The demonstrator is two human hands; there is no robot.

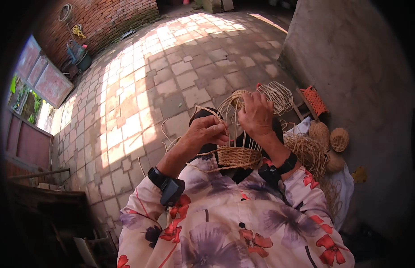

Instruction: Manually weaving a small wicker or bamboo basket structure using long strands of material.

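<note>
A half-woven wicker basket rests in my lap, its tightly woven band (pixel 238 157) nearest my body and bare pale stakes running away from it. At the stakes' far end shows another small woven patch (pixel 237 99), partly behind my right hand. My left hand (pixel 209 130) is closed at the left of the stakes, fingers pinched on a long pale weaving strand (pixel 206 108). Over the stakes' far right side bends my right hand (pixel 256 115), its thumb and fingers closed around some of them; the fingertips are partly hidden. Loose strand ends trail left of the basket.
On my right lie a heap of loose cane strands (pixel 308 152), several woven pieces (pixel 339 140) and a white cloth (pixel 346 187) beside a plaster wall (pixel 350 67). A coiled bundle of strands (pixel 279 96) and an orange woven seat (pixel 313 101) stand ahead. Paving (pixel 167 87) surrounds me.
</note>
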